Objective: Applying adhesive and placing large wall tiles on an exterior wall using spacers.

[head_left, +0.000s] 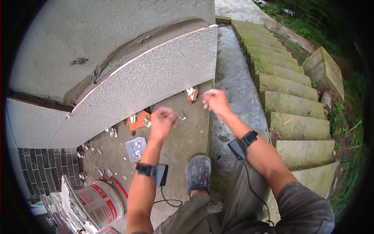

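Observation:
My left hand (163,121) is raised over the concrete floor, its fingers curled in and thumb pressed to them. To its right, my right hand (216,103) hangs in the air with fingers bent into a pinch. Whatever either hand holds, if anything, is too small to make out. Both are in front of a pale textured wall tile (163,70), apart from it. Beyond my left hand lies an orange brick piece (137,123) with tile scraps. A clear plastic box (135,149) of small white and red pieces sits on the floor near my left wrist.
Grey mortar (128,48) shows along the tile's top edge. A white and red bucket (102,202) stands at the lower left. Another brick piece (191,94) props near the tile's right end. Mossy steps (296,99) run along the right. My clog (198,171) is on the floor.

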A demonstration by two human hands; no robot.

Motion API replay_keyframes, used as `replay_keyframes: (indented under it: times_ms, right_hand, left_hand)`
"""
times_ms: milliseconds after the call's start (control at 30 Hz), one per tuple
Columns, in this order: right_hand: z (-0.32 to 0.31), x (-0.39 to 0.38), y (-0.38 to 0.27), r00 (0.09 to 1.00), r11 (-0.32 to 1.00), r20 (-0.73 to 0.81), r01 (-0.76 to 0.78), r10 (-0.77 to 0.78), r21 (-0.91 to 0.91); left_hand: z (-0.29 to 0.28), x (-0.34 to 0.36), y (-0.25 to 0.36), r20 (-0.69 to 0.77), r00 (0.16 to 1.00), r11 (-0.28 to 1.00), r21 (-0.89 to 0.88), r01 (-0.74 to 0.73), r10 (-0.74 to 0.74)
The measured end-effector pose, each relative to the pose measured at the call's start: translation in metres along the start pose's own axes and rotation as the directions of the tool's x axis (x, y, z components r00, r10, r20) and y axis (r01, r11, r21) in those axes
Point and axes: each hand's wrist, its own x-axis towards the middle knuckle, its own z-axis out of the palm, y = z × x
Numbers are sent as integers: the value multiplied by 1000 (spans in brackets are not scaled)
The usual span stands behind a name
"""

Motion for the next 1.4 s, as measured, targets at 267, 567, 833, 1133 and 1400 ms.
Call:
replay_keyframes:
  times_ms: [267,567,833,1133,1400]
  right_hand:
    - [43,26,-20,872,684,31,405,-488,-606]
    - [16,47,-22,927,1000,-375,1,-12,-29]
    - [-4,52,-32,925,960,-343,-70,165,272]
    - [-12,63,-35,904,852,-280,-149,323,503]
    - [-18,68,-29,905,774,-192,-197,380,602]
  left_hand:
    - [49,63,-7,79,960,825,-496,271,-268]
    - [83,81,-19,-14,960,827,-511,232,-279]
    - [110,79,-21,-229,917,827,-539,161,-327]
    - [126,86,-22,-540,829,955,-296,-30,-141]
    - [138,87,-6,-648,761,999,35,-13,33]
